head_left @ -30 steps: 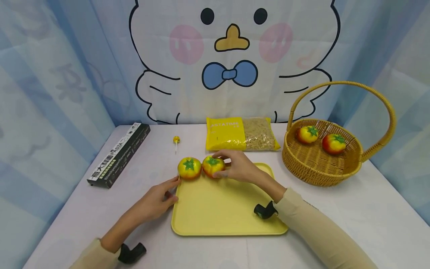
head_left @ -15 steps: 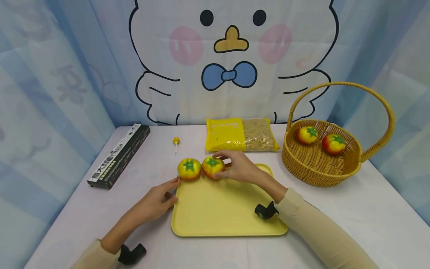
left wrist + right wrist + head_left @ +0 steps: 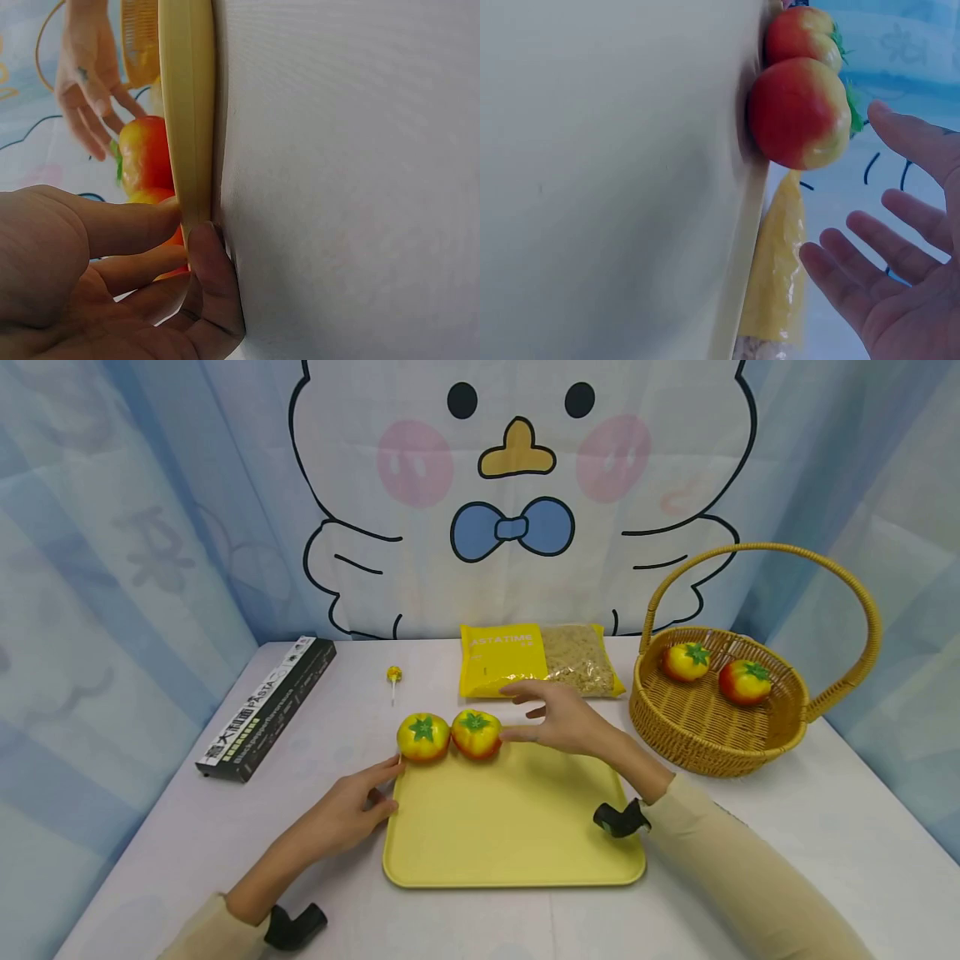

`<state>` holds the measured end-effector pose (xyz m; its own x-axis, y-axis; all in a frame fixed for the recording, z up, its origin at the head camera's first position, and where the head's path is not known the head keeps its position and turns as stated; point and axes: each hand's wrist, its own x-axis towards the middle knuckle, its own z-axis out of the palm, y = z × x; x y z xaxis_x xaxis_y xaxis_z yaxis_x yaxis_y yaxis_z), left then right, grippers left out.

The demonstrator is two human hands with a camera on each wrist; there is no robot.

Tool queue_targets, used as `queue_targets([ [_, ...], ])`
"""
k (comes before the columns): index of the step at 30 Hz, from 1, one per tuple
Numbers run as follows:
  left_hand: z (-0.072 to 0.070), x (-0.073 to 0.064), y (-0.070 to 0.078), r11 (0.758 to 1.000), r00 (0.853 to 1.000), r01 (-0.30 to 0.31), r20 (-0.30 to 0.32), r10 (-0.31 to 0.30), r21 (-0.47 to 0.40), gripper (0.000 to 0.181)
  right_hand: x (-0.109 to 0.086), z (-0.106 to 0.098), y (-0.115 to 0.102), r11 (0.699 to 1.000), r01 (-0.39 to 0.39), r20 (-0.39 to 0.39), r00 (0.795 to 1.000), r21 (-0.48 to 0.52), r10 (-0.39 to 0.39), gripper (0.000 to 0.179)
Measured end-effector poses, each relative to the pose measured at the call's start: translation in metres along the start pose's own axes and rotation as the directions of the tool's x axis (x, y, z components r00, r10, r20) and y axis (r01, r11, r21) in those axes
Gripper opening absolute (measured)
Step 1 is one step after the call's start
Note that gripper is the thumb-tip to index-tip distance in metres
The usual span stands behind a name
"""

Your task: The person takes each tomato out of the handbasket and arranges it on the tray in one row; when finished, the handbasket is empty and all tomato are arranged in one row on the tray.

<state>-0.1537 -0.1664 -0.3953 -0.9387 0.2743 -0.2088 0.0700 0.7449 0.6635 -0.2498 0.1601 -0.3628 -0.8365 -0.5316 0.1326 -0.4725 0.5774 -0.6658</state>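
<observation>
Two red-and-yellow toy tomatoes with green leaf tops sit side by side at the far left corner of a yellow tray: the left tomato and the right tomato. My left hand is at the tray's left edge; in the left wrist view, thumb and fingers pinch the tray rim. Just right of the right tomato is my right hand, fingers spread and holding nothing. In the right wrist view a gap shows between the right hand and the tomato.
Behind the tray lies a yellow pasta bag. A wicker basket with a tall handle, holding two more tomatoes, stands at the right. A black pasta box and a small lollipop lie to the left.
My right hand has let go of the right tomato and moved off to the right, its fingers spreading. The left hand and both tomatoes on the tray have stayed put.
</observation>
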Motion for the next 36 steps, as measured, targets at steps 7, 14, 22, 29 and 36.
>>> queue_targets([
  [7,0.000,0.000,-0.001,1.000,1.000,-0.020,0.001,0.020,0.011,0.061,-0.010,-0.027,0.011,1.000,-0.029,-0.052,0.998,-0.012,0.028,0.063],
  [14,-0.001,0.001,0.000,1.000,1.000,-0.010,0.006,0.010,0.020,0.061,-0.021,-0.057,0.022,0.994,-0.105,-0.123,0.987,-0.028,0.101,0.062],
  [22,-0.001,0.000,0.001,1.000,1.000,-0.022,0.011,0.022,0.015,0.061,-0.039,-0.096,0.036,0.978,-0.179,-0.162,0.974,-0.110,0.160,0.058],
  [29,-0.002,0.000,0.002,1.000,1.000,-0.011,0.010,0.011,0.024,0.061,-0.052,-0.126,0.053,0.953,-0.262,-0.218,0.949,-0.154,0.226,0.060],
  [36,-0.001,0.001,0.002,1.000,1.000,-0.016,0.014,0.016,0.009,0.061,-0.062,-0.154,0.075,0.929,-0.336,-0.230,0.927,-0.152,0.298,0.067],
])
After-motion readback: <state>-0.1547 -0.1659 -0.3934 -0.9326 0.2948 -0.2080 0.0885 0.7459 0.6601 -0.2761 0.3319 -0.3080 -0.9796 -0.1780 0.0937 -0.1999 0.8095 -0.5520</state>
